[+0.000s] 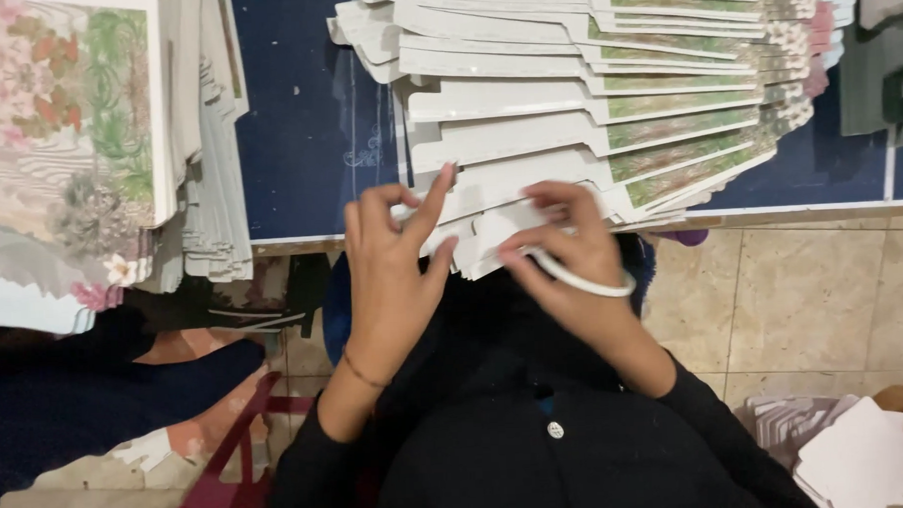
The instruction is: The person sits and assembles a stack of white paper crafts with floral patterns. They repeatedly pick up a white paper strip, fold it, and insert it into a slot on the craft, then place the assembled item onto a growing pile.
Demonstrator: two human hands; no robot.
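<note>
White cord handle (582, 279) loops under the right hand (562, 255), fingers pinched around it at the lowest flat printed carton (511, 227) on the blue worktop (307, 119); left hand (397, 256) pinches that carton's edge.

The light is soft and even, fairly bright on the white card stack (566, 90). It is dark under the table. The moving fingers look a little blurry.
</note>
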